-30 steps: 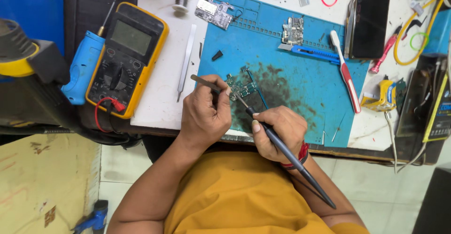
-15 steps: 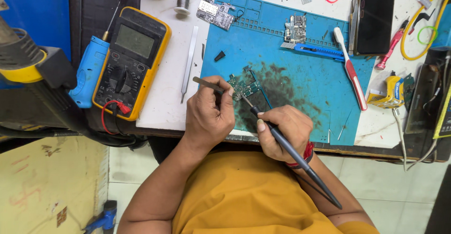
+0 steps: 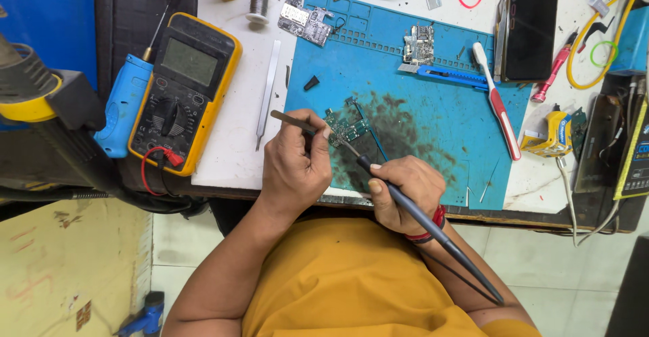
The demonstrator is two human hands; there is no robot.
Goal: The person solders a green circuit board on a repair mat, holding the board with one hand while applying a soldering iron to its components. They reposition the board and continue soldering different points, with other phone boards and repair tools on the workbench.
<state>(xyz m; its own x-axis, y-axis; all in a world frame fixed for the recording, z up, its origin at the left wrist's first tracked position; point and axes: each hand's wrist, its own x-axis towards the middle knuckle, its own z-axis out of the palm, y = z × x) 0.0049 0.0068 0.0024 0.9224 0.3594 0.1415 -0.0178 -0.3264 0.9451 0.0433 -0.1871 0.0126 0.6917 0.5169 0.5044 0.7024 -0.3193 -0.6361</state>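
Down at the near edge of the table (image 3: 230, 154), both hands are busy over a small green circuit board (image 3: 346, 126) that lies on the stained part of a blue work mat (image 3: 439, 117). The left hand (image 3: 295, 168) is clenched around a pair of metal tweezers (image 3: 292, 121), whose tips reach toward the left side of the board; whether they touch it cannot be told. The right hand (image 3: 404, 191) grips a dark soldering iron (image 3: 419, 219) like a pen, its thin tip resting at the lower edge of the board while the long handle runs back past the wrist over the orange shirt (image 3: 351, 290). A second pair of straight tweezers (image 3: 267, 93) lies on the white surface just left of the mat. Farther left sits a yellow multimeter (image 3: 186, 90) with a blue tool (image 3: 124, 104) beside it. On the far part of the mat lie another bare board (image 3: 419, 45) and a blue utility knife (image 3: 449, 75), and a white and red toothbrush (image 3: 497, 100) lies along the mat's right side. A spool of solder wire (image 3: 259, 0) stands near the top, next to a grey board (image 3: 305, 20).
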